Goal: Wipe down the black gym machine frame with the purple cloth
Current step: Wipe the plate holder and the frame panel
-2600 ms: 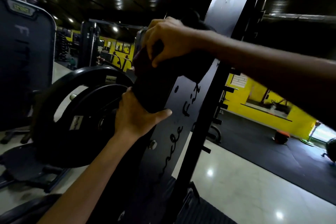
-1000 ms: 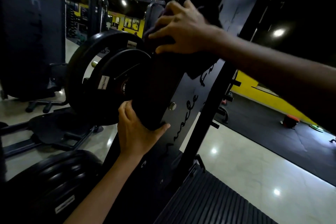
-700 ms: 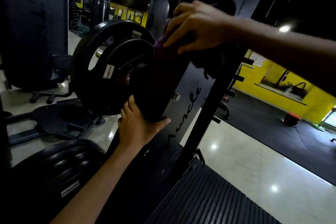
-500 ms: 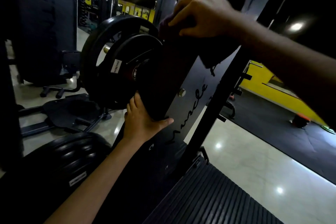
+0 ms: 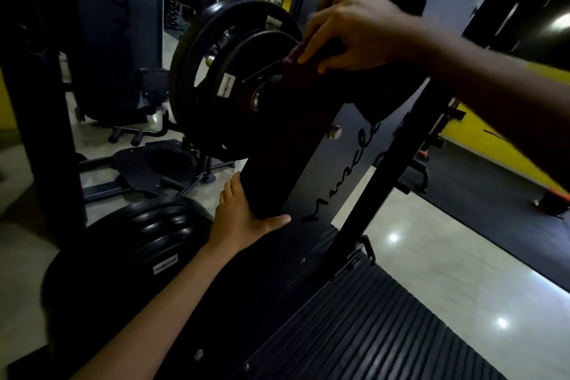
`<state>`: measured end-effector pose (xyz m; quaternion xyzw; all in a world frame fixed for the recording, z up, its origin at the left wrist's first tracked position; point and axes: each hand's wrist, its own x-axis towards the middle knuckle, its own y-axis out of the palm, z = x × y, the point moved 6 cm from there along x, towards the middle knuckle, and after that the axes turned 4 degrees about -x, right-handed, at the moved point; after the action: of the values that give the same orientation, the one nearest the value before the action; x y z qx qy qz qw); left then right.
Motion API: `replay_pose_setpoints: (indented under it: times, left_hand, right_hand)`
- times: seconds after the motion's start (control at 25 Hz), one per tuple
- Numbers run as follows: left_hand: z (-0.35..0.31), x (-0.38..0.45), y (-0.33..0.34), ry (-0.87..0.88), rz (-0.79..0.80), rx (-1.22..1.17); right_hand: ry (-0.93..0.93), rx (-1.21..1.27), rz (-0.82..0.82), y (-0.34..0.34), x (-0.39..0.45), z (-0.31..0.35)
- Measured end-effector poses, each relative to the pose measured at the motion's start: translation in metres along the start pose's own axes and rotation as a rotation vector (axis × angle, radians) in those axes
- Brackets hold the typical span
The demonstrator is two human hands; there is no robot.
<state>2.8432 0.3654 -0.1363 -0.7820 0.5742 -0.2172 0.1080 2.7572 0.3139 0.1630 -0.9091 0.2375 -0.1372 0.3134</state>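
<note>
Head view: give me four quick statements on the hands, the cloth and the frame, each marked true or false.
1. The right hand presses the purple cloth against the black frame. True.
2. The left hand holds the cloth. False: it grips the frame's lower edge.
3. Weight plates sit left of the frame. True.
4. The cloth lies on the floor. False: it is high on the frame, under the right hand.

Matt black metal frame [image 5: 311,163], soft purple cloth [image 5: 294,69], glossy floor [image 5: 431,265]
</note>
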Motion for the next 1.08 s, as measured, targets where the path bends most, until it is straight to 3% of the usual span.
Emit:
replay_pose_setpoints:
  times: [0.2,0.36,0.48,0.6,0.76,0.88,1.0,1.08]
  left_hand:
    - [0.001,0.004,0.000,0.015,-0.020,0.021]
    - [0.000,0.002,0.001,0.037,-0.009,0.055]
    - [0.001,0.003,0.001,0.029,-0.042,0.033]
    - [0.004,0.005,0.001,0.008,-0.074,0.026]
    - [0.011,-0.003,0.003,0.008,-0.074,-0.044]
    - [0.035,-0.018,0.012,-0.017,0.004,0.073]
    - [0.065,-0.024,0.014,-0.111,0.026,0.043]
    - [0.073,-0.025,0.013,-0.164,0.035,0.044]
  right_hand:
    - [-0.193,0.050,0.075,0.034,-0.001,0.084]
    - [-0.336,0.115,0.137,0.025,-0.016,0.072]
    - [-0.193,0.088,0.107,0.017,-0.007,0.046]
    - [-0.066,0.005,0.090,0.028,0.006,0.075]
    - [-0.287,0.061,0.126,0.043,-0.006,0.131]
    - [-0.397,0.106,0.165,0.033,-0.021,0.112]
    - [-0.212,0.075,0.115,0.030,-0.013,0.088]
    - [-0.101,0.021,0.101,0.038,-0.002,0.109]
